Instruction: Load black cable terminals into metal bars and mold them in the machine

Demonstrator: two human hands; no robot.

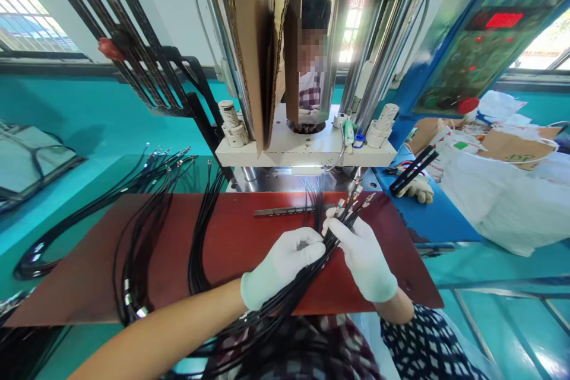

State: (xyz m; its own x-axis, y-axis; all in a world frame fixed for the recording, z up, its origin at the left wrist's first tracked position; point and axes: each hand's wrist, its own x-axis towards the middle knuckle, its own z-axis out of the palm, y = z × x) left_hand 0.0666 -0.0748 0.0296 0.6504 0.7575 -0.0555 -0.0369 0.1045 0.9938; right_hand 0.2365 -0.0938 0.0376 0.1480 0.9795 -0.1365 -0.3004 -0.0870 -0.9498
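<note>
Two white-gloved hands on a bunch of black cables, right in front of the press-like machine.
So from the left: black cable bundles point(133, 243) are laid out in curves, some on the reddish-brown tabletop point(240, 249) and some past its left edge. Folded cardboard point(253, 53) stands on the machine's white plate point(276, 151), and a thin metal strip point(280, 212) lies on the tabletop below. Left hand point(285, 258) has its grip closed round the held bundle point(307, 280), which runs from the person's lap up over the tabletop. Right hand point(361, 252) is gripping it too, just below the splayed connector ends point(355, 195). Over on the right there's a knit glove point(421, 191) on a blue surface point(418, 219), then white bags point(503, 190).
</note>
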